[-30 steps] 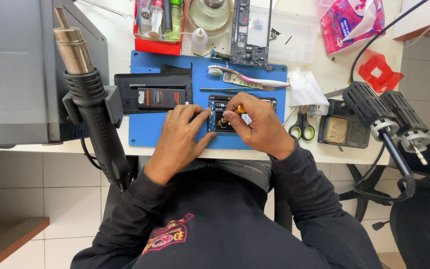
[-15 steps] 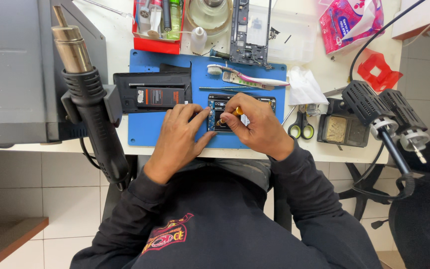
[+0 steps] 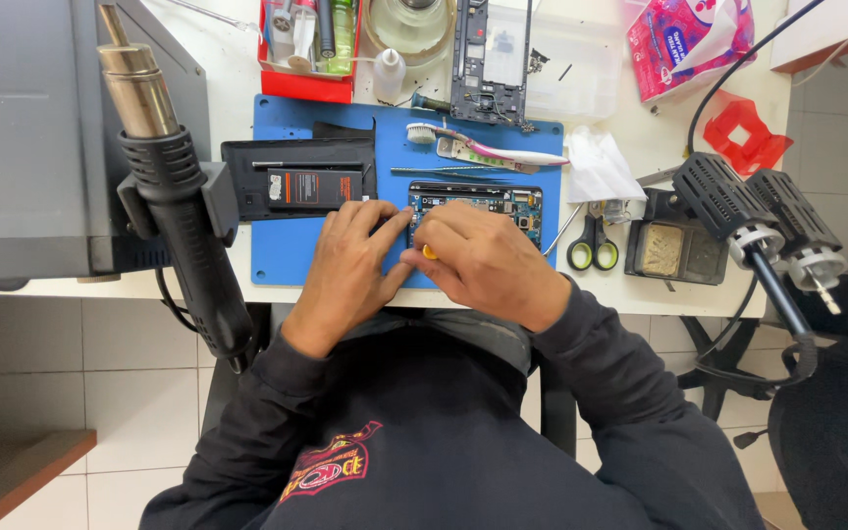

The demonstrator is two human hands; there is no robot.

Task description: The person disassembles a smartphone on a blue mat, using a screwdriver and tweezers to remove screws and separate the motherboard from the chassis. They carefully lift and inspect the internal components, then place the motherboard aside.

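Head view: the right hand (image 3: 488, 260) has drawn nearer, its grip pinched on a yellow-tipped tool (image 3: 429, 252) (mostly hidden), the left hand (image 3: 350, 260) lying flat, holding nothing, on the opened phone (image 3: 478, 201).

A white worktable (image 3: 640, 299) is being lit evenly from above. Under it, a wall of pale square tiles (image 3: 80, 363) is being shown. A wooden ledge (image 3: 12, 476) is being cut off at the near left, while a dark chair (image 3: 836, 432) is being seen at the right.
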